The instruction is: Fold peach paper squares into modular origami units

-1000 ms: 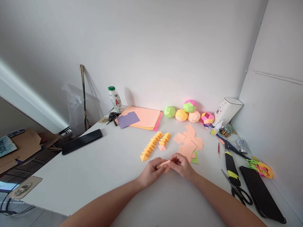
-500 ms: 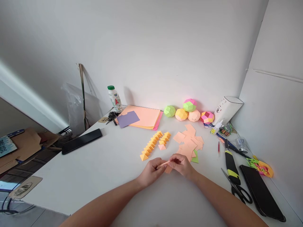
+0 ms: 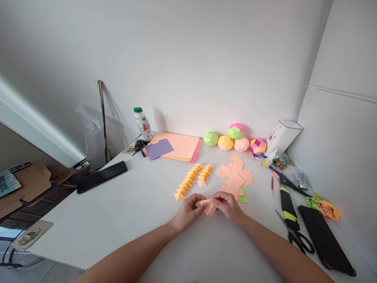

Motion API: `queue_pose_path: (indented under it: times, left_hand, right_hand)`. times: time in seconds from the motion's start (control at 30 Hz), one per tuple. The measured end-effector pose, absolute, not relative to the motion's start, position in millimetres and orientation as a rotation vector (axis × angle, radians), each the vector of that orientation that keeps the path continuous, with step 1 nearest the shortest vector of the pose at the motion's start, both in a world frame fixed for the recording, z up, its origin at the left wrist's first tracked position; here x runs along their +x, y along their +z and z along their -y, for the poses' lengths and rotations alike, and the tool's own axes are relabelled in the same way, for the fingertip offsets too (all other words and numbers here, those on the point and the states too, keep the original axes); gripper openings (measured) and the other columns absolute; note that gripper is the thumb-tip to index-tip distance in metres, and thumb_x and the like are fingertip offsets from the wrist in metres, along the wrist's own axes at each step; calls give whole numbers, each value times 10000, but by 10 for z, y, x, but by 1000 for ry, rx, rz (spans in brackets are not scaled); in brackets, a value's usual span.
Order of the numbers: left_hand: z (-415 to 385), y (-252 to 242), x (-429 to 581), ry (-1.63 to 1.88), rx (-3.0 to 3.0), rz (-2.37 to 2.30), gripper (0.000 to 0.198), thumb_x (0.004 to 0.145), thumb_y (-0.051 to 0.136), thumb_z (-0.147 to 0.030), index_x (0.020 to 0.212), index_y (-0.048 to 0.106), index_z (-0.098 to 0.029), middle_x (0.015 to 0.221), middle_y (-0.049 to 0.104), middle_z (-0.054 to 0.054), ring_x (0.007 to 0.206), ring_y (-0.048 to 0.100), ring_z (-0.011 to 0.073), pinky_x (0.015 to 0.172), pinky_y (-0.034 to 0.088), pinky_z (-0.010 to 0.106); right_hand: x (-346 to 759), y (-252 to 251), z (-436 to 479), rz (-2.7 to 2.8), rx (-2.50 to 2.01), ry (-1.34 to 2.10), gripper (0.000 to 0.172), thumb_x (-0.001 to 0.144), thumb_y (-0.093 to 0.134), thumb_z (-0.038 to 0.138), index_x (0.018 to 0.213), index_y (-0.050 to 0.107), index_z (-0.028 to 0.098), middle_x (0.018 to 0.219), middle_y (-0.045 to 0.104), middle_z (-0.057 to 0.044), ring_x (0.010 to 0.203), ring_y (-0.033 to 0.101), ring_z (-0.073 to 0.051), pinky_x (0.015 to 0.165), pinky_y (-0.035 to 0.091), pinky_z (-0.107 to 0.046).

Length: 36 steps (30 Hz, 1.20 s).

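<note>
Peach folded paper piece (image 3: 209, 209) in grip, the person's left hand (image 3: 186, 214) and right hand (image 3: 229, 206) both pinched it between thumb and fingers, well in from the left edge of the white tabletop (image 3: 123, 212) and nearer its front than its far edge. Half a second earlier the piece had looked like a narrow strip, mostly edge-on; now it had spread apart, showing a wider creased face with a flap pointing toward the front, and the left thumb had shifted lower along it. Beyond the hands, the two rows of small orange folded paper units (image 3: 188, 181), the single peach pyramid-like paper unit (image 3: 202, 183) at the near end of the shorter row, and the heap of flat peach paper cut-outs (image 3: 235, 184) lay as before. As for writing, the white plastic bottle with a green cap (image 3: 143, 125), by the tabletop's far edge, bore a large red A followed by a green D. Small dark marks on the peach faceted paper ball (image 3: 241, 144), also along the far edge, were too small to read. At the left corner, the brown cardboard tag (image 3: 32, 234) carried a dark oval emblem, its lettering illegible.
</note>
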<state>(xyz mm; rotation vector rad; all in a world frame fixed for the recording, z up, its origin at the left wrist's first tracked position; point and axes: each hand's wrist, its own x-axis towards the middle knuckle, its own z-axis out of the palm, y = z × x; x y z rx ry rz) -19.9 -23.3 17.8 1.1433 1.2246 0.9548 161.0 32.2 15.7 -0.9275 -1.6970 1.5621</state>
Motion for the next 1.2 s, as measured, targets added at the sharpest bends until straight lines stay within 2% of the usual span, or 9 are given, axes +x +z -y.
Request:
queue_pose_path:
  times: [0.1,0.23,0.37,0.47,0.57,0.67,1.0,1.07,1.2]
  left_hand:
    - [219,212,-195,958,1112,-1228,351,761,598,-504,851,585,-165,702,571,-7,603,503,107,535,393,217]
    - [218,221,-180,943,1134,-1184,366,760,602,-503,876,601,-157,709,595,10,612,526,121,538,404,232]
    - [217,139,-179,945,1108,-1146,393,760,609,-493,977,584,-165,774,620,25,623,548,125,540,419,239]
    - [204,106,-181,991,1104,-1219,473,715,663,-480,1070,562,-183,679,559,-26,563,492,96,503,384,216]
    - [193,135,-178,990,1102,-1248,438,698,671,-492,978,609,-161,602,519,-40,544,468,91,494,366,210]
    - [186,159,-175,1017,1084,-1194,397,685,686,-486,892,628,-152,649,578,-12,582,508,105,532,397,224]
    - [162,39,-183,1083,1017,-1090,323,697,705,-414,844,625,-138,709,639,24,637,556,119,597,432,241]
    - [167,56,-183,1085,1020,-1104,313,690,710,-411,815,627,-136,687,623,14,620,537,108,588,424,234]
    - [173,88,-187,1077,1037,-1146,298,679,717,-408,766,624,-139,641,591,-4,585,508,96,566,408,226]
  right_hand:
    - [1588,159,-297,1710,-889,1489,224,830,555,400,790,571,180,696,534,2,603,484,-123,562,421,-252]
    - [1548,153,-256,1825,-862,1347,216,811,588,382,899,596,185,824,602,-35,704,543,-147,598,449,-253]
    - [1540,100,-253,1861,-911,1317,231,844,551,375,894,657,176,774,656,-45,683,586,-157,614,472,-272]
    - [1549,73,-263,1829,-929,1279,253,840,551,391,865,680,174,732,659,-44,627,581,-153,566,471,-268]
    - [1553,79,-262,1808,-928,1335,264,834,563,395,889,697,175,698,658,-38,589,568,-144,538,467,-260]
    - [1551,94,-258,1814,-919,1426,275,826,578,398,932,703,177,688,652,-35,589,569,-141,520,460,-246]
    - [1577,108,-298,1844,-961,1501,273,811,604,386,902,708,151,620,607,-12,534,503,-109,503,418,-222]
    - [1581,93,-305,1831,-957,1528,272,806,609,386,883,705,143,607,604,-9,527,512,-109,502,429,-222]
    - [1588,53,-315,1810,-942,1597,300,804,602,416,861,689,135,725,666,-50,603,595,-144,563,496,-261]
